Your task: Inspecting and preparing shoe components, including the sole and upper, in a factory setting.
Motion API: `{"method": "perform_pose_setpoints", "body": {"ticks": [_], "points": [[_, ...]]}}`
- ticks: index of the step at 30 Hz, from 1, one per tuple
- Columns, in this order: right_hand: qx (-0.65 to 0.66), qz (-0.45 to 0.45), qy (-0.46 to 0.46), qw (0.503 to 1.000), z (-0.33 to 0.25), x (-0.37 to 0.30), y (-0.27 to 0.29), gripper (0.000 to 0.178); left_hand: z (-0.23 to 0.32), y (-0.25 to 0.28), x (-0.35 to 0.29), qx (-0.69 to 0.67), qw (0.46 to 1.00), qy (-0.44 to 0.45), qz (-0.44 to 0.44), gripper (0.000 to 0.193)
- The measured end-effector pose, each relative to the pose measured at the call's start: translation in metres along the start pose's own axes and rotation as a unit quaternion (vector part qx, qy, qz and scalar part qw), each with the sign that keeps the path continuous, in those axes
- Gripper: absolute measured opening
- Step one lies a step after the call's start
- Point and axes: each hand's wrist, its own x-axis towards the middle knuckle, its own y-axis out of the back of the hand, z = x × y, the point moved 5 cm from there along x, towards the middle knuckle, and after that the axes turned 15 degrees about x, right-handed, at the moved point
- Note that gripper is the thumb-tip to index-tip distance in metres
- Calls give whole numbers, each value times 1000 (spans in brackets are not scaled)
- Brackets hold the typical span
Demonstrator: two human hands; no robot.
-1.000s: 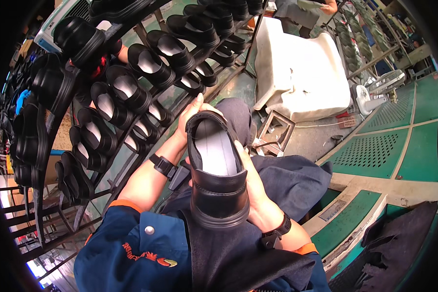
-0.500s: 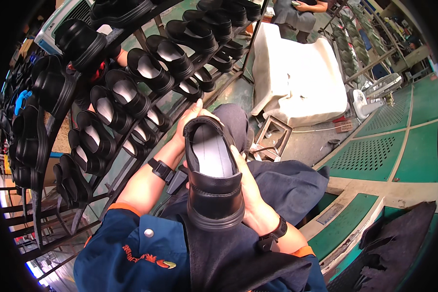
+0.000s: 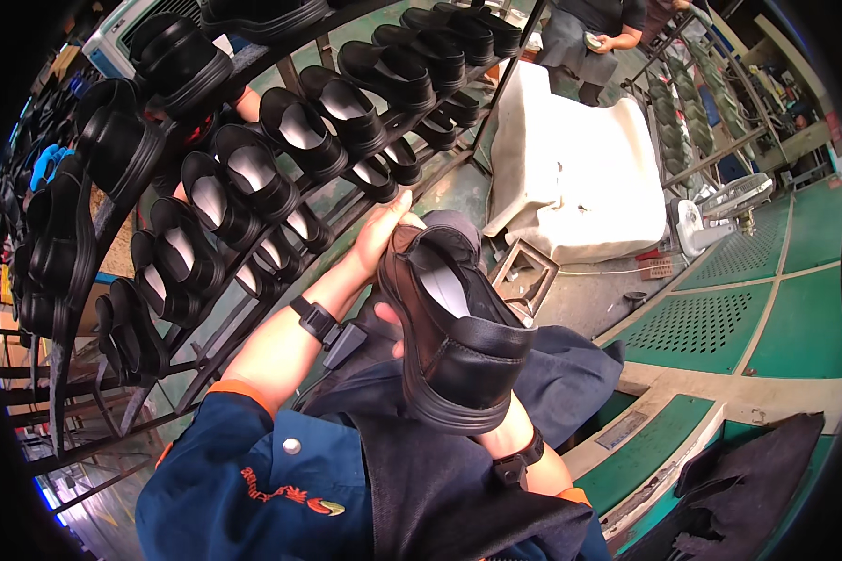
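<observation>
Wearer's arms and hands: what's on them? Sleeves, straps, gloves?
Short dark-blue sleeves with orange cuffs. Each wrist wears a black strap: the left strap has a buckle and a dark, boxy piece attached; the right strap also has a dark piece. Left hand is ungloved; right hand is mostly hidden.

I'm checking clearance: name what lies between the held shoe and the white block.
In the head view, a square open frame sits between the shoe and white block.
</observation>
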Motion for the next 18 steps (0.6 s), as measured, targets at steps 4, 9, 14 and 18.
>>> {"method": "perform_pose_setpoints", "body": {"ticks": [4, 9, 14, 18], "points": [[27, 26, 10, 999, -2, -3, 4, 67, 1, -2, 0, 31, 999, -17, 0, 61], [-112, -3, 8, 994, -6, -1, 10, 68, -3, -1, -2, 54, 998, -31, -20, 56], [-179, 147, 122, 965, -8, -2, 26, 53, -12, 3, -5, 3, 998, -41, -52, 52], [-208, 125, 114, 964, -8, 0, 18, 52, -13, 2, -6, -44, 997, -22, -57, 52]]}}
